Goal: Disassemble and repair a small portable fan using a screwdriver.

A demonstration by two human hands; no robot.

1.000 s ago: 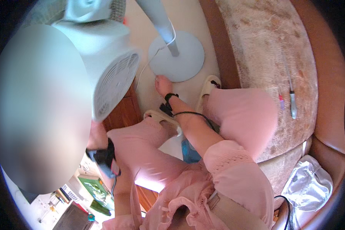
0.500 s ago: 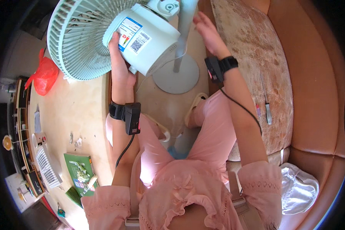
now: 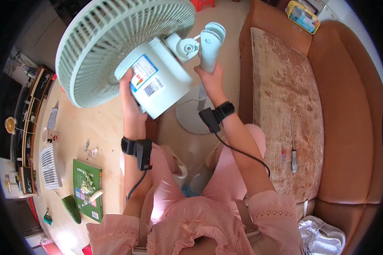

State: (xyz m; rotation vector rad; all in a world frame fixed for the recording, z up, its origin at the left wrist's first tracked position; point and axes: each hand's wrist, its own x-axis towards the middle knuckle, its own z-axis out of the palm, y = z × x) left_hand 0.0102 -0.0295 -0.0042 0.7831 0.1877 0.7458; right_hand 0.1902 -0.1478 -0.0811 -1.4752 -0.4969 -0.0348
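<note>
My left hand (image 3: 132, 100) grips the pale green fan head (image 3: 168, 91) by its motor housing, thumb beside the label. The fan's round grille (image 3: 93, 51) faces away to the left. A hinge piece (image 3: 187, 49) juts from the housing, close to the forked top of the fan's pole (image 3: 211, 44) but visibly apart from it. My right hand (image 3: 212, 83) is wrapped round the pole just below that fork. Below, the pole's round base (image 3: 187, 114) stands on the floor, partly hidden by the housing and my right wrist. A thin cord runs near the pole.
On the left, a table (image 3: 110, 157) holds a green book (image 3: 95, 174) with vegetable scraps, a cucumber (image 3: 71, 208), a white slatted box (image 3: 51, 165) and a mug (image 3: 50, 135). On the right, a brown sofa (image 3: 344, 127) carries a screwdriver (image 3: 293, 159) and a silvery bag (image 3: 321, 238).
My right hand, open beside the pole before, has closed round its upper part. The view has shifted, so the pole's forked top and more of the sofa now show.
</note>
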